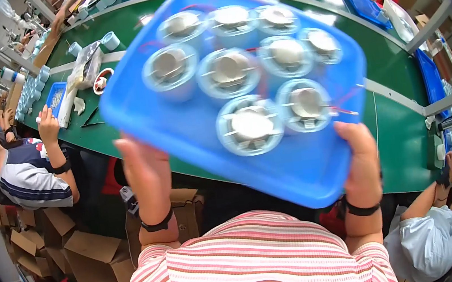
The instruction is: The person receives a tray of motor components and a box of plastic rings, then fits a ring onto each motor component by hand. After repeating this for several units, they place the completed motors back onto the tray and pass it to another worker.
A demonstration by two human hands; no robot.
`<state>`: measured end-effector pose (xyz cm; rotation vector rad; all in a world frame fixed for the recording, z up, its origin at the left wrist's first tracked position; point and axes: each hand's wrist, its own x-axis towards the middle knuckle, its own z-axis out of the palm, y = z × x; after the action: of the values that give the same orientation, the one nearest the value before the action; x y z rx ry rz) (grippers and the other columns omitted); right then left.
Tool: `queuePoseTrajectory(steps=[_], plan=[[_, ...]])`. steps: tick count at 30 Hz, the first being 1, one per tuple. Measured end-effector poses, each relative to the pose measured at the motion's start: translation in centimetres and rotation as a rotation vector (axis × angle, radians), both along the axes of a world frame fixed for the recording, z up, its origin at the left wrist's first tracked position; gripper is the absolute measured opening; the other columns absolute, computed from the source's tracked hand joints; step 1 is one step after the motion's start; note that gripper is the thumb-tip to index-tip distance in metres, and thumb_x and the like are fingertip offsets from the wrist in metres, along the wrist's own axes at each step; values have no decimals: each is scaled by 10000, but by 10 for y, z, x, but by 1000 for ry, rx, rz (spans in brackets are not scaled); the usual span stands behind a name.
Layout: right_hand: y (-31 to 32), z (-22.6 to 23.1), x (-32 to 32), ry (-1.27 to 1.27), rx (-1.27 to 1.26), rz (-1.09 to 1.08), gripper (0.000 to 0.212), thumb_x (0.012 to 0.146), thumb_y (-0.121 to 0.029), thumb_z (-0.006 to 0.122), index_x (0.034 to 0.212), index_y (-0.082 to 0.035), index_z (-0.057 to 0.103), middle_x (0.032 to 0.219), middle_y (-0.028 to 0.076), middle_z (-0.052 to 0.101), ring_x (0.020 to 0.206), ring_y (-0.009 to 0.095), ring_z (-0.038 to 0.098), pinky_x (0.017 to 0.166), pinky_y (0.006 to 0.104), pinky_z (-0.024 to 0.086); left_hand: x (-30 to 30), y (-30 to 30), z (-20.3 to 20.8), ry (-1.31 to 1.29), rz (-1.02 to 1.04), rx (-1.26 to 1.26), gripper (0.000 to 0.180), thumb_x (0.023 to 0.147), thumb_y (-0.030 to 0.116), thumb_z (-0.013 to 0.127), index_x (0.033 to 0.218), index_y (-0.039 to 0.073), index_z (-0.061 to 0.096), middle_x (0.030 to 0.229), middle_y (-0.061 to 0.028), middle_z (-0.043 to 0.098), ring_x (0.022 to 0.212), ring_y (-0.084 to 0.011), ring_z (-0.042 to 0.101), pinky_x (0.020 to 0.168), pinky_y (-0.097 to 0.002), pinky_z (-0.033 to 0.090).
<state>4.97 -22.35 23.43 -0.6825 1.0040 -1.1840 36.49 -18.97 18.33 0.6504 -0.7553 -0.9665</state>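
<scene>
A blue plastic tray [178, 121] is held up in front of me, tilted, above the near edge of the green bench. My left hand [148, 162] grips its left edge, the fingers hidden beneath. On the right side, my right hand [361, 151] has its thumb over the rim and its fingers under the tray. Several pale blue round cups with silvery metal discs, which look like small motor housings [250, 126], stand in the tray. Thin red wires [341, 108] run from some of them. The tray is slightly blurred.
The green bench [403, 146] spans the space ahead. At left lie a plastic bag [85, 65], a tape roll [104, 80] and a small blue parts tray [56, 98]. Co-workers sit left and right; others work across the bench. Cardboard boxes [92, 250] fill the lower left floor.
</scene>
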Motion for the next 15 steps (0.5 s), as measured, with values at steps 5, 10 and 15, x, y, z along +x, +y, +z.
queuePoseTrajectory(steps=[5,10,15], plan=[[-10,-45,72,-85,33,378,344,967,-143,568,1262,31,585,1140,126,694,974,198,696,888,359,572,59,27,-22,258,296,138,562,1073,398,485,1430,-36,464,1408,-180,561,1222,-274,605,1020,-409,503],[-10,-99,98,23,-62,451,343,1048,-223,526,1299,10,546,1087,111,687,896,181,693,796,328,589,55,28,-50,270,572,357,475,1066,313,499,1375,-48,513,1341,-158,612,1212,-279,610,1015,-418,506],[4,-104,71,396,78,781,372,1065,-229,530,1340,15,475,1054,125,682,851,177,693,727,297,595,52,13,-83,222,637,480,433,1054,242,504,1367,-57,506,1330,-162,608,1196,-285,614,1012,-426,503]])
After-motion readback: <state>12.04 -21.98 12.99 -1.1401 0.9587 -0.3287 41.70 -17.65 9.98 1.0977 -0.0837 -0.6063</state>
